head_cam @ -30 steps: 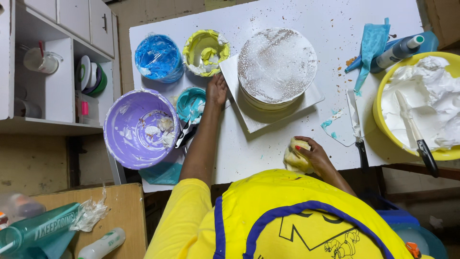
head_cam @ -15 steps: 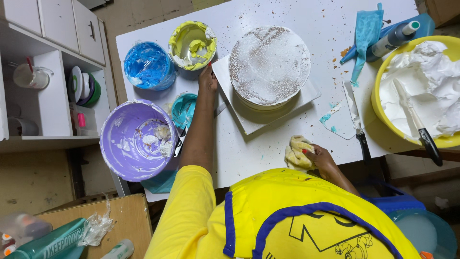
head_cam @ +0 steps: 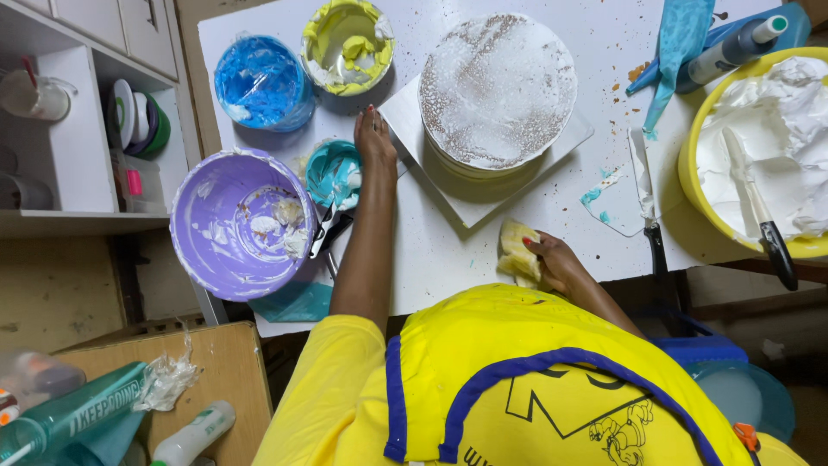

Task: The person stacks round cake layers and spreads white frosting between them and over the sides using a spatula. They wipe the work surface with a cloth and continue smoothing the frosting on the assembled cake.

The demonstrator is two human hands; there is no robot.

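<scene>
Cloth (head_cam: 518, 252), crumpled, long axis running up-table

a cake-decorating kitchen: frosted cake (head_cam: 498, 86), coloured icing bowls (head_cam: 261, 82), cream tub (head_cam: 759, 147).

The left hand (head_cam: 376, 138) has slid forward along the white surface (head_cam: 448, 250): a second ago it lay beside the small teal bowl (head_cam: 332, 170), and now its fingertips reach past that bowl to the corner of the square white cake board (head_cam: 483, 194). The right hand (head_cam: 556, 261), with the yellow sponge (head_cam: 517, 250) in its grip, has shifted slightly along the near edge of the surface. The head camera has drifted too, so the whole scene sits differently in the picture.
</scene>
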